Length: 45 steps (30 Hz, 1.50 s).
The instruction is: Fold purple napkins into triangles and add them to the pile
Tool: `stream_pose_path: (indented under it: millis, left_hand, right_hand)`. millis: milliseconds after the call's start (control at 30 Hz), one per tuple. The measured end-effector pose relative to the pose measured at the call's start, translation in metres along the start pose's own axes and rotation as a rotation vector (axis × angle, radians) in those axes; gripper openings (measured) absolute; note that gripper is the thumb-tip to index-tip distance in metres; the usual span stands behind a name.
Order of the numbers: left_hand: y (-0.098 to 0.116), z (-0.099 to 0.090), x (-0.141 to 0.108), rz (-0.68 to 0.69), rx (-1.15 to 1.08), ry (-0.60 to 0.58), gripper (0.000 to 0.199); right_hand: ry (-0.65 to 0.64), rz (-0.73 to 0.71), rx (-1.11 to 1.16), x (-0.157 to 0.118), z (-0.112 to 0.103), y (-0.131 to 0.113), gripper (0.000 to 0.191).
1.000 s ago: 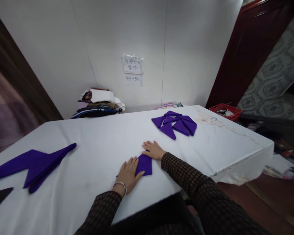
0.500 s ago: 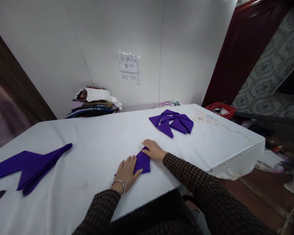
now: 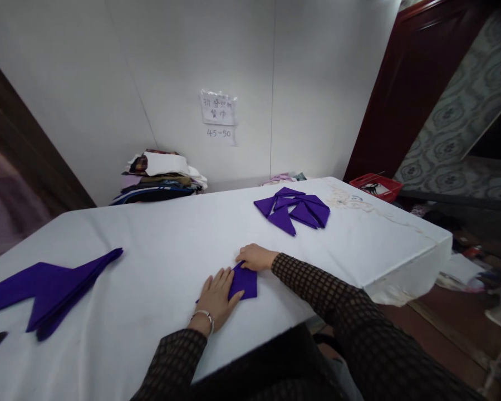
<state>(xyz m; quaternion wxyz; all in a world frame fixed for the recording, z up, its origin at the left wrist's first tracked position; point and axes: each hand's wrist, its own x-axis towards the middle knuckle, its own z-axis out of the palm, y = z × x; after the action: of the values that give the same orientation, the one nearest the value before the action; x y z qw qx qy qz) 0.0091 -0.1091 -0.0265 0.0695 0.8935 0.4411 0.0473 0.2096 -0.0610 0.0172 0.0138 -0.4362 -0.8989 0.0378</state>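
Purple napkin between two hands on a white tablecloth [image 3: 158, 245], from the near edge outward. Nearest, the left hand [image 3: 217, 295], a bracelet [image 3: 204, 315] at its wrist, lies flat and spread, thumb set apart, palm and fingers covering the left part of the folded purple napkin [image 3: 244, 284]. The right hand [image 3: 254, 257] reaches slightly farther out; it is narrow, thumb and bent fingers apparently pinching the napkin's upper edge.

Principal relation: the exposed panel lies to the right of the left palm and on the body side of the right fingertips, so that both hands touch the napkin and neither is nearer. Its long axis, partly hidden, seems to run crosswise, from a small tip left of the left hand to the straight right edge; the pinched edge is the side away from the body.

Well to the left, a loosely folded purple cloth [image 3: 58, 289] points a gathered end toward the far right. Beyond the hands, a cluster of folded purple napkins [image 3: 281, 220] lies to the right. Farthest stand a stack of folded textiles [image 3: 162, 172], a red basket [image 3: 386, 192] and, on the wall [image 3: 317, 83], a handwritten sign [image 3: 218, 114].
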Motion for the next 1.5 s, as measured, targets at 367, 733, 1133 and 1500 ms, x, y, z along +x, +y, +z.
stream_pose_path:
  millis: [367, 733, 1133, 1500]
  left_hand:
    - [-0.004, -0.007, 0.002, -0.031, -0.161, 0.148, 0.046]
    - [0.016, -0.028, 0.042, -0.164, -0.217, -0.034, 0.02]
    - [0.03, -0.017, 0.07, -0.2, -1.001, 0.115, 0.021]
    - [0.082, -0.031, 0.098, -0.045, -1.33, 0.044, 0.033]
  right_hand:
    - [-0.012, 0.013, 0.091, -0.005, 0.004, 0.001, 0.013]
    - [0.002, 0.019, 0.108, -0.022, -0.004, 0.003, 0.011]
    - [0.77, 0.622, 1.184, -0.104, 0.02, 0.008, 0.067]
    - [0.7, 0.607, 1.768, -0.132, 0.008, 0.01, 0.069]
